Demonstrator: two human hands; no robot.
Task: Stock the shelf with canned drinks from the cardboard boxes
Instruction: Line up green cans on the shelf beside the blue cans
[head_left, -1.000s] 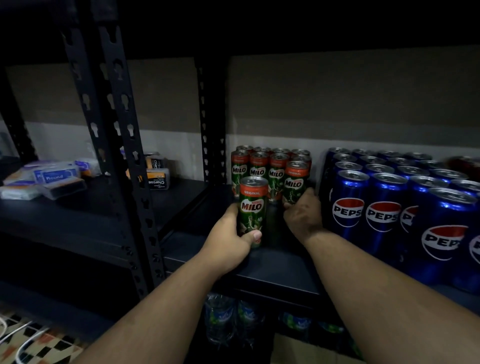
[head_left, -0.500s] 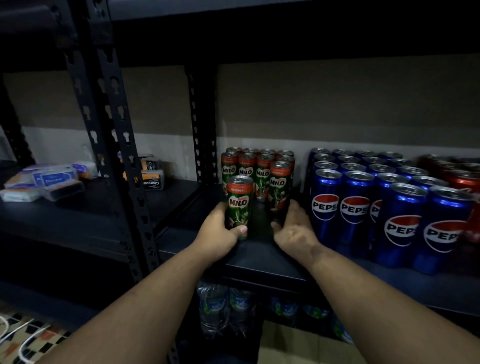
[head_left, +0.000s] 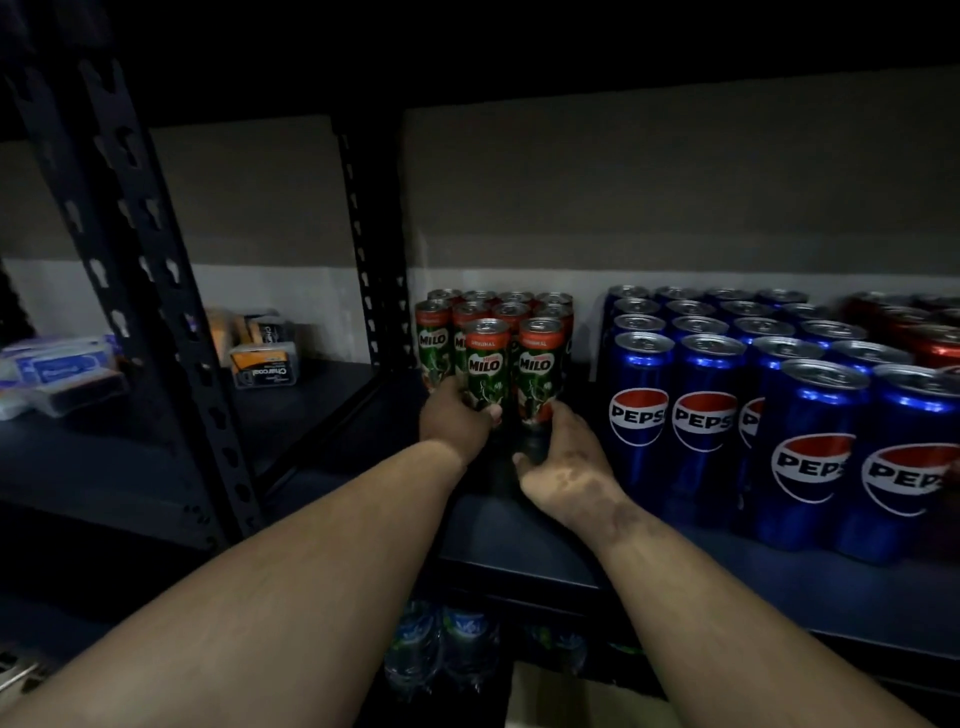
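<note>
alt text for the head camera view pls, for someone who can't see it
Two bare hands set green Milo cans on a dark metal shelf: the left hand grips one can, the right hand holds the can beside it. Blue Pepsi cans stand in rows to the right.

A shop stockroom or store aisle is showing here: black slotted metal shelving (head_left: 130, 270) is standing against a bare wall. Rows of Milo cans (head_left: 493, 332) are sitting just behind the two gripping hands, blue Pepsi cans (head_left: 701, 395) are lining up to the right of the grip and red cans (head_left: 930, 332) further right. Boxed goods (head_left: 262, 364) are lying well to the left, and bottled water (head_left: 441, 644) is standing below
</note>
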